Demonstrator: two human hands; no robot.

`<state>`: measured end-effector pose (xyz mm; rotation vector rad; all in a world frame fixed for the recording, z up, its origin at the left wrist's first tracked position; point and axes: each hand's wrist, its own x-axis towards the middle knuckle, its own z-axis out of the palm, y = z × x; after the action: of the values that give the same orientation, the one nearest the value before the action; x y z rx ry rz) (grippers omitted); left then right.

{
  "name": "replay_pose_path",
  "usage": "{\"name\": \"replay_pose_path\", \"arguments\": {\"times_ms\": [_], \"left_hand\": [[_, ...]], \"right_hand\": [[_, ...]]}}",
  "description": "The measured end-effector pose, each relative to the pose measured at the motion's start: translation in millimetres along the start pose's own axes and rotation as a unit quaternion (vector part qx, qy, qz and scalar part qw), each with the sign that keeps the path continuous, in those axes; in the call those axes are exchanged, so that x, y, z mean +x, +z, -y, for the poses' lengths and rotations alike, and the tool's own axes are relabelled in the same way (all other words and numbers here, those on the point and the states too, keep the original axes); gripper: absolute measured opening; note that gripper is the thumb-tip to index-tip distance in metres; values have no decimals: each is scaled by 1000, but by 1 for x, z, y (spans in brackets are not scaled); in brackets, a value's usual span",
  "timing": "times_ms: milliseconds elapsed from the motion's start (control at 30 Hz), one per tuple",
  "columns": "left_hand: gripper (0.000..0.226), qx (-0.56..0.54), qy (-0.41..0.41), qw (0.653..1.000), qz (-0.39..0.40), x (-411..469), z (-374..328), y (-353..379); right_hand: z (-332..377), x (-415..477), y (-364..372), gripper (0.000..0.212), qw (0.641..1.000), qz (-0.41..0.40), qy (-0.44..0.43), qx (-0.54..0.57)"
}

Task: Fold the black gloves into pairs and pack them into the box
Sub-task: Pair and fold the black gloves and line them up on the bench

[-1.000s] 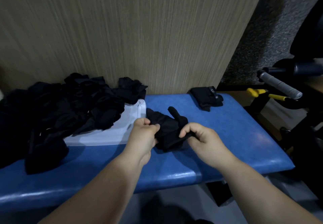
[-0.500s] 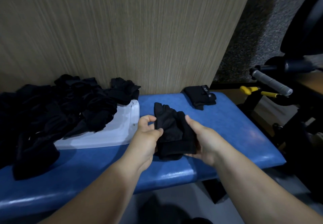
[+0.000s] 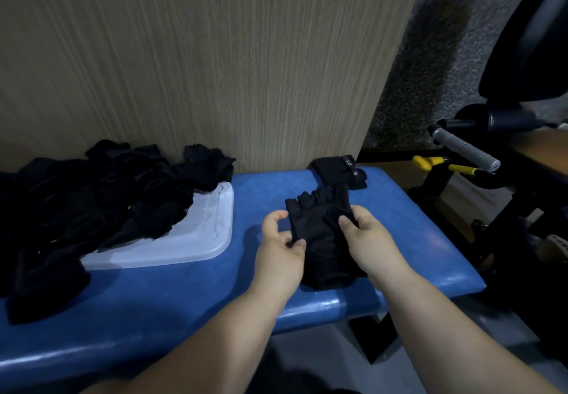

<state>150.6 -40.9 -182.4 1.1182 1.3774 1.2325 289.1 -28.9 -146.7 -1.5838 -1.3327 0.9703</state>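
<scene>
Since both hands are on the same item, the fold turns on its axis. The black fingerless glove (image 3: 319, 227) lies lengthwise away from me on the blue bench (image 3: 415, 233), cuff end nearest and stubby finger openings farthest. My left hand (image 3: 281, 243) sits at the glove's left edge, thumb and curled fingers pinching fabric near mid-length. My right hand (image 3: 365, 240) is clamped on the right edge with the thumb on top; the fingers underneath are hidden. Both hands are equally near the glove, with the wrists low and the forearms converging from the bench's front edge. The cuff looks layered, so it is probably a stacked pair — cannot confirm. My guess at the next move is a fold along the length, far end toward the cuff.

Just beyond the finger end a folded black pair (image 3: 339, 172) with a small tag sits by the back edge — touching or not, can't tell. Well apart on the left, loose black gloves (image 3: 92, 206) are heaped over a white plastic tray (image 3: 184, 240), possibly the box or its lid. A wood-grain panel (image 3: 246, 70) stands behind.
</scene>
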Motion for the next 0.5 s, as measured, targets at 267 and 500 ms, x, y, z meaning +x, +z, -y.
{"name": "replay_pose_path", "arguments": {"times_ms": [267, 500], "left_hand": [[55, 238, 89, 967, 10, -4, -9, 38], [48, 453, 138, 880, 41, 4, -9, 38]], "right_hand": [[-18, 12, -30, 25, 979, -26, -36, -197], [-31, 13, -30, 48, 933, -71, -87, -343]]}}
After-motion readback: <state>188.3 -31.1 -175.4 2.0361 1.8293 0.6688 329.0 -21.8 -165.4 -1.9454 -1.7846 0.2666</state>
